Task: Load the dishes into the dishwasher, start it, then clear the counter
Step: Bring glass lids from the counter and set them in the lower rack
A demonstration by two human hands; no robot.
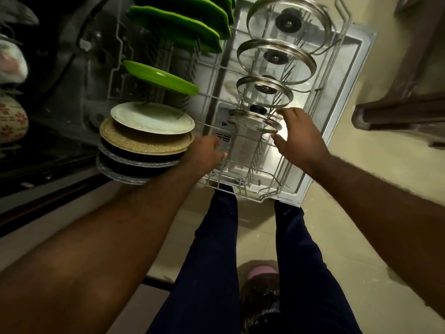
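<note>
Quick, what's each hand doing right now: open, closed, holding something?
Left hand: closed on a wire of the rack.
Right hand: holding the nearest lid by its rim.

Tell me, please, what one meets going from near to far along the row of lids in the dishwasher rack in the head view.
In order: smallest steel-rimmed glass lid, pinched at its rim by the right hand → second glass lid → third, wider glass lid → largest glass lid, farthest.
</note>
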